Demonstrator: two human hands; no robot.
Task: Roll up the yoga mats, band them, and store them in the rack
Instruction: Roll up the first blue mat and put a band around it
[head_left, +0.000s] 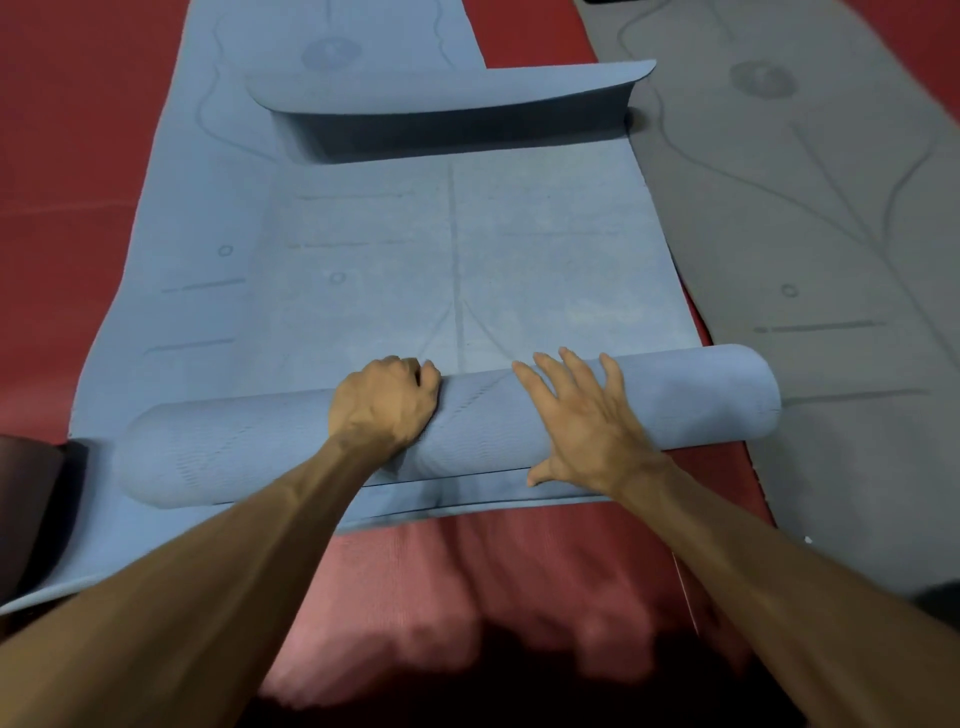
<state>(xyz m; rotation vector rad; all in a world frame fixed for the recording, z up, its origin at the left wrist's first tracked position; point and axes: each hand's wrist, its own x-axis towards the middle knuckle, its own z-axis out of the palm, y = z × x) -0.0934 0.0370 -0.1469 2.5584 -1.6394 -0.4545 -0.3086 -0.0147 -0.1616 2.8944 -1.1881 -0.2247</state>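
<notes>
A blue yoga mat (457, 249) lies on the red floor, its near end rolled into a thick roll (691, 400) that runs slightly askew from lower left to upper right. The mat's far end (447, 104) curls up off the surface. My left hand (384, 405) sits on the middle of the roll with fingers curled over its top. My right hand (582, 415) presses flat on the roll, fingers spread and straight. A second blue mat (197, 208) lies flat underneath, showing at the left.
A grey mat (831, 208) lies flat to the right, on the red floor (67, 156). A dark rolled object (31, 509) shows at the left edge. Pink cloth (467, 597) fills the foreground between my forearms.
</notes>
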